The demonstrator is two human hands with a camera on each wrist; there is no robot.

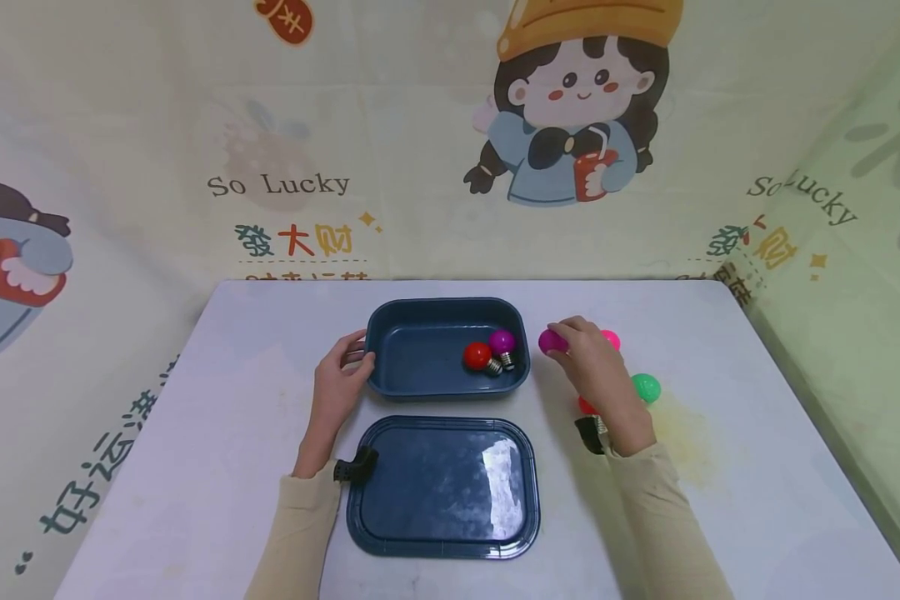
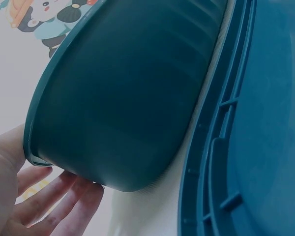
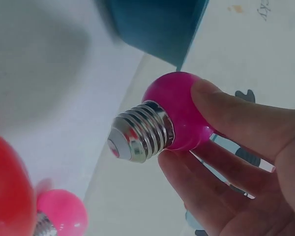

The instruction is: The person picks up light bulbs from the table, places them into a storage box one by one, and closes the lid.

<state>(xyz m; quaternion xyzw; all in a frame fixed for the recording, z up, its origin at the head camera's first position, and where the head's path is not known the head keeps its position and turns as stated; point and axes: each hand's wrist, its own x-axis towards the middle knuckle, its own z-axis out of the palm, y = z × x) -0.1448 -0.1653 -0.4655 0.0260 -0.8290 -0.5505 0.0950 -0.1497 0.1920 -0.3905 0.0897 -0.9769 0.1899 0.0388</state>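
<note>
My right hand (image 1: 594, 367) pinches a magenta light bulb (image 3: 179, 110) by its round globe, thumb on one side and fingers on the other. In the right wrist view the bulb's silver screw base points away from the palm. This bulb is just right of a dark blue plastic container (image 1: 420, 387). Inside the container, at its right end, lie a red bulb (image 1: 477, 356) and a purple bulb (image 1: 502, 340). At the container's left end my left hand (image 1: 341, 379) grips the rim, with the thumb at the edge and fingers against the outer wall (image 2: 113, 113).
A dark blue lid (image 1: 435, 492) lies flat in front of the container. Right of the container, partly behind my right hand and arm, are a pink bulb (image 3: 64, 212), a green bulb (image 1: 647, 387) and another red bulb (image 3: 7, 191). A patterned cloth hangs behind the white table (image 1: 217, 500).
</note>
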